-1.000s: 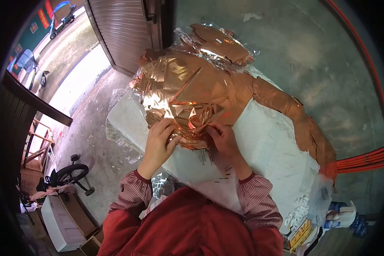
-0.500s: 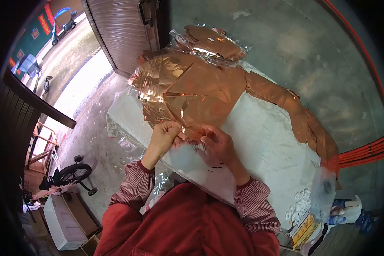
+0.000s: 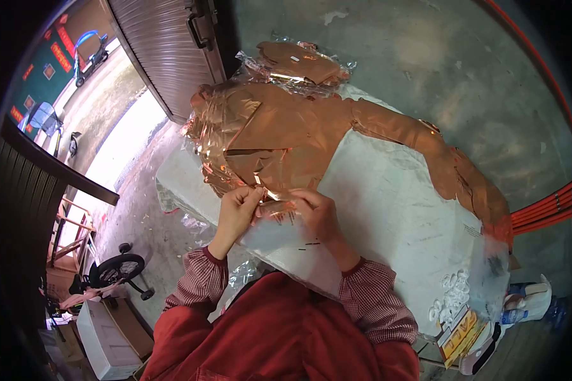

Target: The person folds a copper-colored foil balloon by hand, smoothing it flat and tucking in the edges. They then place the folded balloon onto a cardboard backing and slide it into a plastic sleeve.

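A large crumpled copper-coloured foil sheet [image 3: 292, 133] lies over a white plastic-wrapped surface [image 3: 388, 209]. At the foil's near edge, my left hand [image 3: 238, 213] pinches the foil between thumb and fingers. Close beside it on the right, my right hand [image 3: 314, 216] grips the same edge, fingers bent together. A narrow folded strip of foil shows between the two hands. Beyond the sheet rests a bundle of copper foil [image 3: 299, 61] in clear plastic. To the right, a long foil strip [image 3: 454, 171] trails down to the surface's far right end.
White rings [image 3: 448, 298] and a yellow box [image 3: 462, 340] are at the lower right. Orange hoses [image 3: 543, 209] run along the right. A small bicycle [image 3: 117, 270] and a white box [image 3: 111, 343] stand lower left, a metal door [image 3: 165, 51] upper left.
Both hands have drawn closer together, and the foil's near edge, bunched up a second ago, now lies flatter. The view has shifted somewhat, moving the foil leftward in it.
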Action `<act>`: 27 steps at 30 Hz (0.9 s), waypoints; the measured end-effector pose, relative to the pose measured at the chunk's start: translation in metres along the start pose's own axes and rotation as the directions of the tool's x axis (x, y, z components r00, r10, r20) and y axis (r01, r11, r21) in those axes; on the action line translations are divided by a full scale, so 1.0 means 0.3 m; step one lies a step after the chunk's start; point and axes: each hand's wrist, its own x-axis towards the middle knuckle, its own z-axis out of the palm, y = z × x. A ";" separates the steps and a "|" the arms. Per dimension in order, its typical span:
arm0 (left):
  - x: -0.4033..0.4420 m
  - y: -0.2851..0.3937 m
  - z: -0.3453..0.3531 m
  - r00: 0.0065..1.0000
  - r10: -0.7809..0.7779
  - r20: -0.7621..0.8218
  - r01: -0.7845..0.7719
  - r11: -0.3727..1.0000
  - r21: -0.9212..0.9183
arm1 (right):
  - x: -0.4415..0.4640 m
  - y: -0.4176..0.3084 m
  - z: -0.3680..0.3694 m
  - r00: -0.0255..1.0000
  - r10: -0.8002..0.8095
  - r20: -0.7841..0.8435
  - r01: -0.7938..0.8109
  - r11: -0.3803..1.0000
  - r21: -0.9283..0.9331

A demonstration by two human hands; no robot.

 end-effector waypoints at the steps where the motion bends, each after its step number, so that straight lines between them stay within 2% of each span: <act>1: -0.002 0.001 -0.001 0.999 0.037 -0.030 -0.035 0.998 0.061 | 0.002 -0.003 -0.002 0.994 0.079 -0.078 -0.075 0.995 0.062; 2: 0.000 0.003 -0.005 0.995 0.078 -0.058 -0.071 0.990 0.123 | 0.010 0.001 -0.007 0.994 0.077 -0.081 -0.072 0.995 0.065; 3: 0.007 0.003 -0.019 0.995 0.080 -0.056 -0.073 0.989 0.126 | 0.020 0.010 -0.014 0.982 0.104 -0.160 -0.084 0.988 0.127; 4: 0.016 0.000 -0.044 0.982 0.130 -0.136 -0.096 0.968 0.232 | 0.028 0.022 -0.022 0.962 0.135 -0.236 -0.091 0.978 0.188; 5: 0.024 -0.005 -0.070 0.960 0.187 -0.209 -0.109 0.936 0.335 | 0.037 0.047 -0.033 0.962 0.133 -0.238 -0.089 0.978 0.190; 6: 0.029 -0.014 -0.101 0.960 0.189 -0.207 -0.112 0.935 0.337 | 0.045 0.082 -0.045 0.951 0.136 -0.279 -0.083 0.978 0.194; 8: 0.039 -0.027 -0.150 0.913 0.368 -0.178 -0.197 0.778 0.597 | 0.053 0.100 -0.054 0.936 0.140 -0.323 -0.077 0.977 0.200; 10: 0.003 0.050 -0.114 0.907 0.360 -0.219 -0.158 0.772 0.616 | 0.056 0.090 -0.053 0.925 0.161 -0.343 -0.090 0.973 0.214; 12: -0.014 0.097 -0.086 0.803 0.546 -0.239 -0.275 0.695 0.664 | 0.059 0.078 -0.045 0.925 0.134 -0.356 -0.066 0.978 0.198; 13: -0.019 0.117 -0.062 0.752 0.638 -0.166 -0.364 0.611 0.703 | 0.058 0.075 -0.042 0.927 0.104 -0.360 -0.041 0.983 0.177; 14: -0.015 0.120 -0.036 0.753 0.637 -0.167 -0.362 0.612 0.703 | 0.056 0.078 -0.039 0.928 0.105 -0.358 -0.043 0.983 0.177; 16: 0.006 0.132 0.013 0.821 0.569 0.049 -0.461 0.610 0.644 | 0.057 0.087 -0.034 0.938 0.061 -0.341 0.010 0.979 0.203; 17: 0.027 0.126 0.036 0.819 0.572 0.049 -0.464 0.609 0.643 | 0.055 0.085 -0.035 0.938 0.057 -0.341 0.014 0.979 0.202; 19: 0.101 0.078 0.073 0.768 0.597 0.233 -0.577 0.486 0.657 | 0.048 0.072 -0.043 0.934 0.015 -0.356 0.042 0.988 0.150; 20: 0.149 0.055 0.076 0.764 0.600 0.239 -0.584 0.484 0.652 | 0.047 0.065 -0.049 0.931 0.012 -0.364 0.045 0.988 0.147; 22: 0.248 -0.001 0.069 0.728 0.508 0.460 -0.591 0.126 0.797 | 0.036 0.040 -0.049 0.933 0.003 -0.360 -0.015 0.999 -0.032; 23: 0.289 -0.037 0.065 0.726 0.508 0.462 -0.593 0.124 0.795 | 0.033 0.026 -0.041 0.932 0.002 -0.362 -0.014 0.999 -0.032; 25: 0.356 -0.071 0.060 0.734 0.649 0.198 -0.630 0.543 0.555 | 0.032 -0.001 -0.031 0.958 -0.067 -0.280 0.090 0.994 0.069; 26: 0.377 -0.063 0.033 0.730 0.653 0.203 -0.637 0.541 0.550 | 0.032 -0.009 -0.045 0.955 -0.071 -0.287 0.093 0.994 0.064; 27: 0.394 -0.036 -0.002 0.786 0.557 0.268 -0.522 0.367 0.770 | 0.032 -0.014 -0.067 0.943 -0.227 -0.242 0.205 0.972 -0.112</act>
